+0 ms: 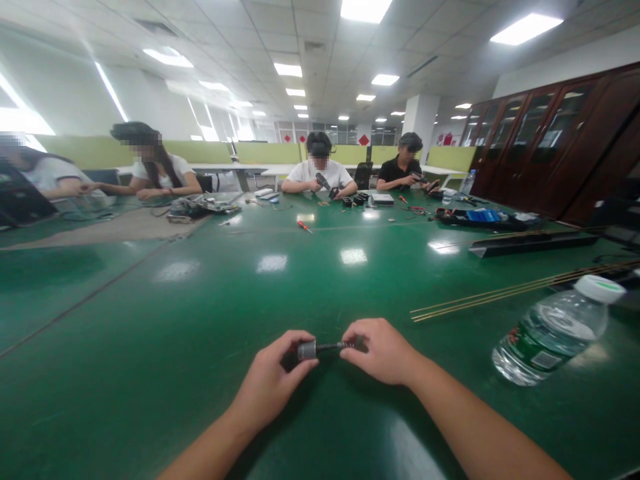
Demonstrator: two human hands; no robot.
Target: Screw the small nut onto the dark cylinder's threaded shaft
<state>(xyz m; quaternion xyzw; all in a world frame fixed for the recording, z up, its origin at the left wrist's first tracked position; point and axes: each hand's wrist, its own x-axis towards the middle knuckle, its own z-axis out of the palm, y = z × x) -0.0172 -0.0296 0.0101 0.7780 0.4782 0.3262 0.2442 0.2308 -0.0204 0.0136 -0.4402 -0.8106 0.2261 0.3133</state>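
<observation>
My left hand (273,380) and my right hand (381,350) meet just above the green table (200,320) near its front edge. Between them they hold a small dark tool (323,347) with a grey cylindrical end and a thin black shaft. The left fingers pinch the grey end; the right fingers close round the other end of the shaft. What kind of tool it is I cannot make out.
A clear water bottle (553,330) lies tilted at the right. Thin brass rods (515,290) and a long black bar (530,243) lie beyond it. Several people sit at the far side with tools; a red screwdriver (304,227) lies mid-table. Wooden cabinets (560,140) line the right wall.
</observation>
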